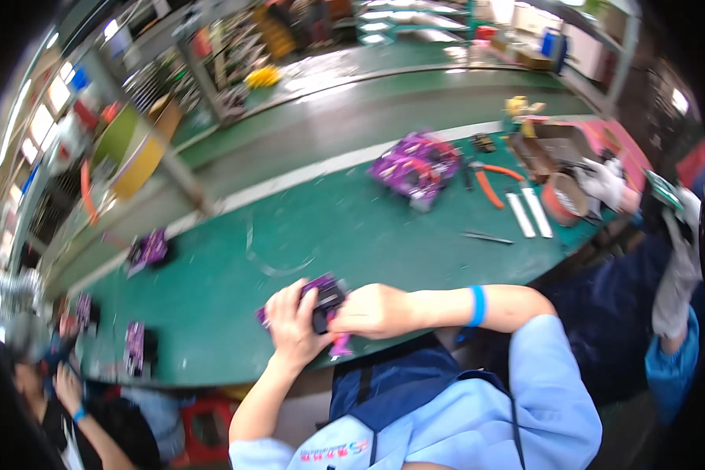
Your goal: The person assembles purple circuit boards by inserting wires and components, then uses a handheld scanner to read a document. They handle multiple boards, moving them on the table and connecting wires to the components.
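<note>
Near the front edge of the bench, my left hand (291, 327) is wrapped round a purple circuit board (319, 280) that carries black parts. My right hand (374, 310) is closed against the board's right side, its fingers blurred and partly hidden. A small pink and orange piece (341, 346) sticks out below the fingers of my right hand. Whether that hand grips this piece or the board's black part cannot be made out.
On the green bench (227, 313) lie more purple boards (135, 348) at left and a purple pile (415, 168) farther back. Orange-handled pliers (489, 186), white sticks (519, 215) and a thin dark tool (487, 237) lie right. A co-worker's gloved hand (603, 184) works at far right; another person sits left.
</note>
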Demonstrator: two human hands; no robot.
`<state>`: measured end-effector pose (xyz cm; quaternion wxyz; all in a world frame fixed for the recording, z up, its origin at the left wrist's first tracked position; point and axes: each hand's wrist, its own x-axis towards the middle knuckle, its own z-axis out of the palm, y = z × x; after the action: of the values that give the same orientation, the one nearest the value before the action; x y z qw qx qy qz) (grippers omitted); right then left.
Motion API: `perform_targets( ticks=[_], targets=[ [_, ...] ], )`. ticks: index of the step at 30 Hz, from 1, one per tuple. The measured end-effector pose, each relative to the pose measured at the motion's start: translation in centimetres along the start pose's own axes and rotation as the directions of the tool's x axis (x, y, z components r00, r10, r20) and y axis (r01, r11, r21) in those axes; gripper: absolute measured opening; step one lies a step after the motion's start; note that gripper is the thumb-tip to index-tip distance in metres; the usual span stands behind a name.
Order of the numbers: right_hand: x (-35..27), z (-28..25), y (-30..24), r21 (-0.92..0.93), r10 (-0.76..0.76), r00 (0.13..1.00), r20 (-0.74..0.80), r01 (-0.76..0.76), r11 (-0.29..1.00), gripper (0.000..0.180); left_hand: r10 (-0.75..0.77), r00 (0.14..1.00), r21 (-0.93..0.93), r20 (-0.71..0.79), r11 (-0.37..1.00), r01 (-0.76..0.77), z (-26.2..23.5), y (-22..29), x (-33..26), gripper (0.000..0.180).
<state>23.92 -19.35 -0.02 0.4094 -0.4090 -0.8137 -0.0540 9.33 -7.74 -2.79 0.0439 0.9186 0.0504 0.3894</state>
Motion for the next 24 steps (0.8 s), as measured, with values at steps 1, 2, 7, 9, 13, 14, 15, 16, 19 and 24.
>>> perform_targets(
  ticks=[1,2,7,9,13,14,15,16,19,24],
  targets=[
    [-0.2,-0.4,-0.8,-0.056,-0.076,0.997,0.032,0.078,0.995,0.016,-0.009,1.000,-0.003,0.018,1.000,0.009,-0.1,0.0,-0.6,0.079],
    [-0.4,-0.7,-1.3,-0.045,-0.118,0.992,0.042,0.119,0.992,0.019,-0.034,0.999,-0.010,0.013,0.999,0.034,-0.2,0.5,-0.9,0.078],
    [-0.6,-1.2,-2.1,-0.004,-0.181,0.982,0.060,0.181,0.983,0.021,-0.043,0.997,0.070,-0.068,0.996,0.048,-0.2,0.8,-1.7,0.083],
    [-0.4,-1.1,-2.1,0.008,-0.183,0.982,0.051,0.183,0.983,0.021,-0.044,0.997,0.071,-0.071,0.996,0.049,-0.3,0.8,-1.7,0.082],
    [-0.3,-1.1,-1.9,0.014,-0.154,0.988,0.034,0.153,0.988,0.020,-0.065,0.997,0.087,-0.037,0.994,0.068,-0.5,0.8,-1.3,0.081],
    [-0.3,-1.1,-1.8,0.014,-0.138,0.990,0.031,0.138,0.990,0.020,-0.076,0.997,0.078,-0.028,0.994,0.078,-0.5,0.8,-1.1,0.080],
    [-0.3,-1.0,-1.7,0.010,-0.104,0.994,0.020,0.104,0.995,0.020,-0.085,0.996,0.069,-0.021,0.994,0.086,-0.5,0.8,-0.9,0.079],
    [-0.4,-0.9,-1.6,0.006,-0.070,0.997,0.009,0.070,0.998,0.020,-0.094,0.995,0.060,-0.014,0.994,0.095,-0.5,0.8,-0.7,0.077],
    [-0.7,-1.1,-1.2,0.002,-0.009,1.000,0.017,0.009,1.000,0.020,-0.053,0.998,0.026,-0.022,0.998,0.053,0.0,0.5,-0.5,0.072],
    [-1.7,-1.5,-0.4,0.002,0.012,0.999,0.051,-0.012,1.000,0.023,0.013,0.992,0.029,0.122,0.999,-0.017,-0.1,0.4,-0.4,0.050]
  ],
)
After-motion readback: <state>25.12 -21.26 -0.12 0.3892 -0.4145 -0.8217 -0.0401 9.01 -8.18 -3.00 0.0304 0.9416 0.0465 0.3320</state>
